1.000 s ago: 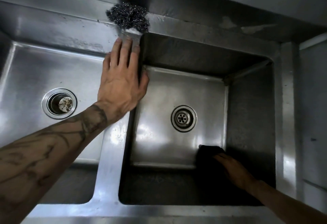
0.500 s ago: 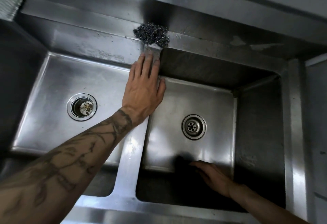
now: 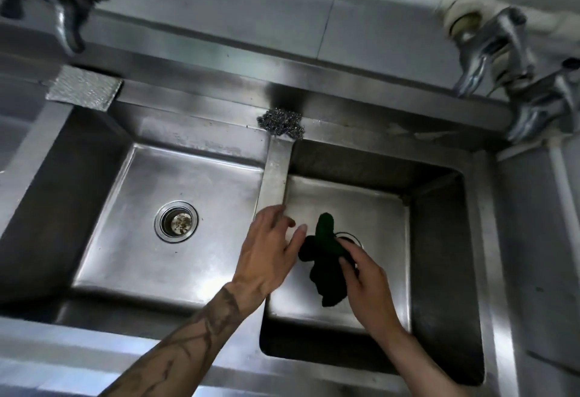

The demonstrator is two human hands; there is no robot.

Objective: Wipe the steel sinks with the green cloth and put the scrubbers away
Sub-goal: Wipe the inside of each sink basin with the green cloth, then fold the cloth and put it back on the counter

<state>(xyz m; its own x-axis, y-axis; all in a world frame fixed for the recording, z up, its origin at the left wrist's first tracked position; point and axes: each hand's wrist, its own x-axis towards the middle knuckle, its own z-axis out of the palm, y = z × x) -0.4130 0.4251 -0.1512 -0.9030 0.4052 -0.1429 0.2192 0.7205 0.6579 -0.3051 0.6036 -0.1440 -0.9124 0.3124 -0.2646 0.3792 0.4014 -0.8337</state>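
Green cloth [image 3: 326, 258]: lifted off the right sink [image 3: 439, 239] floor, bunched, clamped in the right hand [image 3: 367, 280] grip.
Left hand [image 3: 270, 249]: now off the divider [image 3: 276, 173], just beside the cloth, fingers apart, empty.
Steel-wool scrubber [image 3: 281, 123]: unmoved, well beyond both grips.
Likely a refold or handover; scrubbers not yet stowed.

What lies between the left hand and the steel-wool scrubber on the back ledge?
Head view: only the bare steel divider runs from the left hand to the scrubber.
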